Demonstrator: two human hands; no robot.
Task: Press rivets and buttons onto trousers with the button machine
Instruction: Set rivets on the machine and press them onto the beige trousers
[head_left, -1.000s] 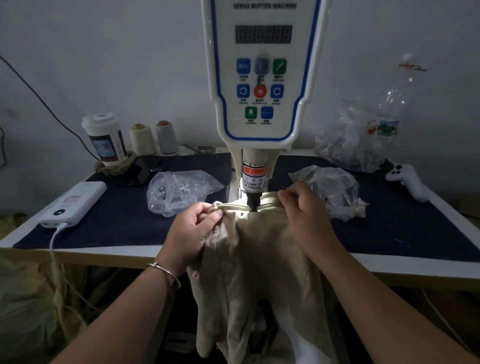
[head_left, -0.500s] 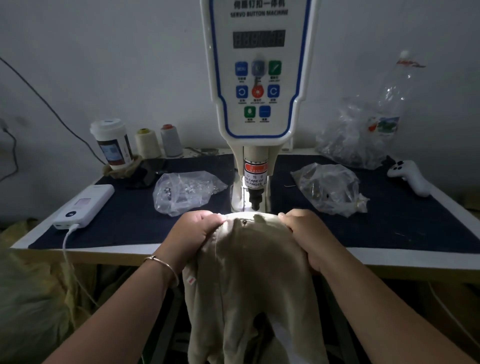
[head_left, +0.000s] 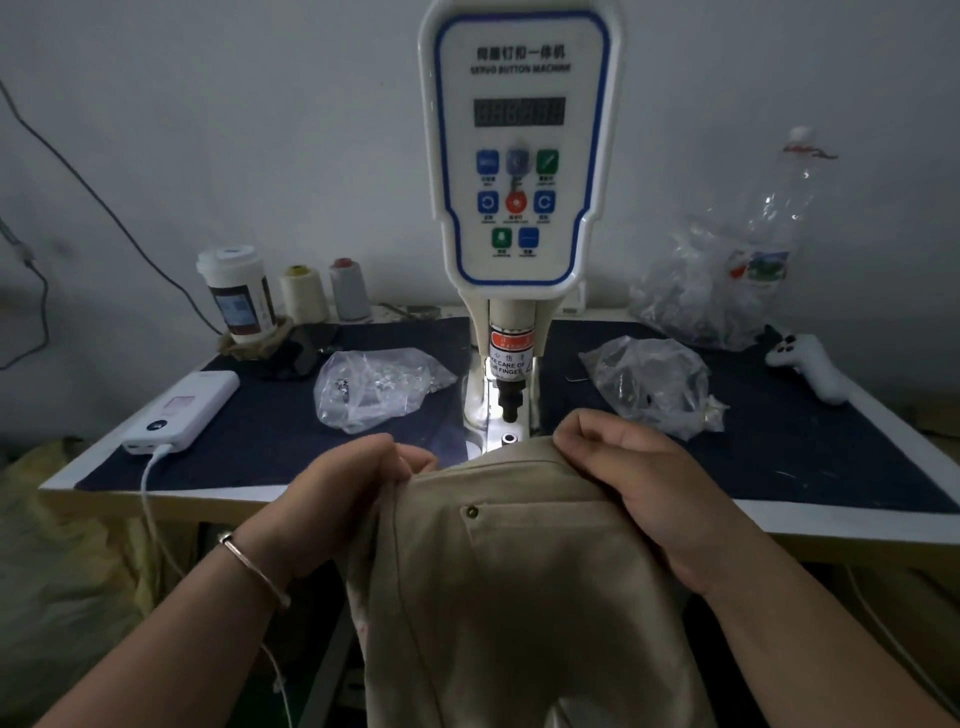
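Note:
Beige trousers (head_left: 519, 597) hang off the table's front edge, held at the waistband by both hands. My left hand (head_left: 343, 499) grips the left of the waistband, my right hand (head_left: 639, 483) the right. A brass rivet (head_left: 472, 512) sits at a pocket corner on the cloth. The white button machine (head_left: 514, 156) stands just behind, its black punch (head_left: 508, 402) raised above the lit metal die (head_left: 508, 439), which is bare. The waistband lies just in front of the die.
Two clear bags of metal parts lie on the dark mat, one left (head_left: 374, 387) and one right (head_left: 654, 384) of the machine. A power bank (head_left: 182, 410), cup (head_left: 239, 296), thread cones (head_left: 304, 293), a larger bag (head_left: 711, 291) and a white controller (head_left: 810, 366) ring the table.
Both hands have pulled the trousers back toward me, out from under the punch. The die is now uncovered and a rivet shows on the pocket.

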